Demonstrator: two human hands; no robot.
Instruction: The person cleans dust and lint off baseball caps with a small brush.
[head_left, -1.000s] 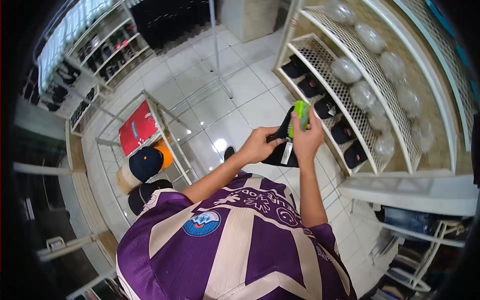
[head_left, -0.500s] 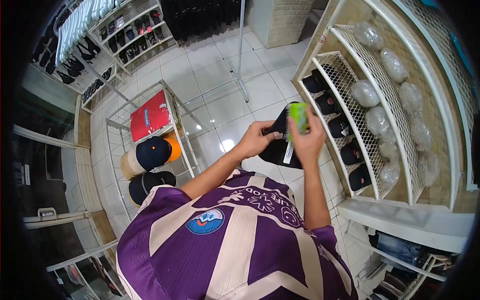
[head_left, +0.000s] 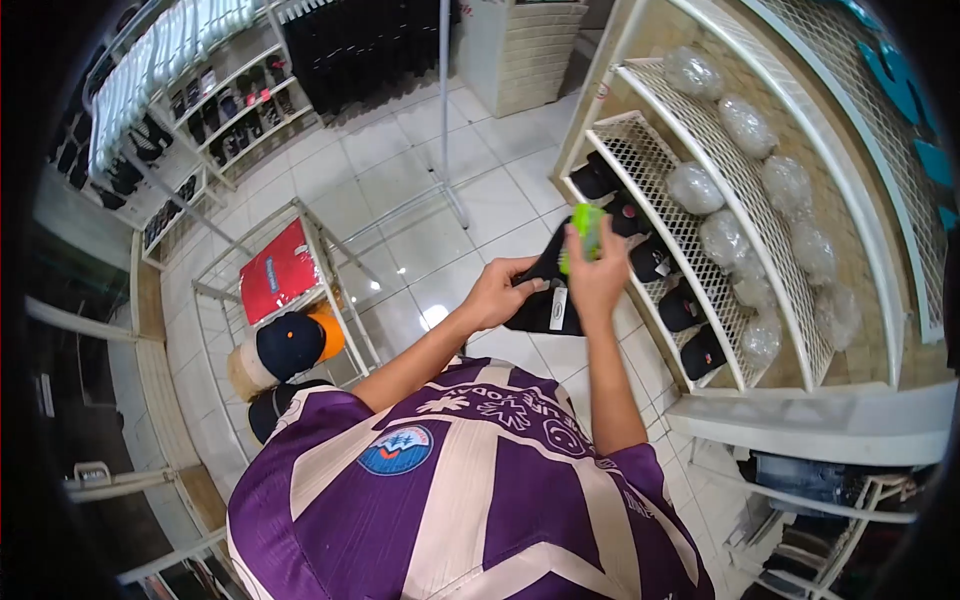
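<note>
My left hand point(head_left: 497, 294) is closed on the near left edge of a black cap point(head_left: 530, 316), thumb on top and fingers underneath. A white label point(head_left: 558, 309) with an oval mark shows on the cap's dark fabric. In my right hand point(head_left: 600, 278) is a bright green brush point(head_left: 586, 228), gripped between thumb and fingers and held upright against or just over the cap. The brush's lower end and its contact with the fabric are partly hidden by my fingers.
To the right, a white mesh rack point(head_left: 640, 160) carries black caps point(head_left: 681, 305) and clear plastic-wrapped bundles point(head_left: 725, 237). On the left, a wire table point(head_left: 215, 290) holds a red packet point(head_left: 280, 272) and stacked caps point(head_left: 288, 345). A metal pole point(head_left: 443, 110) stands ahead.
The view has shifted slightly, so surroundings sit further left. The green brush has turned in my right hand and shows a narrower side. My left hand keeps hold of the cap.
</note>
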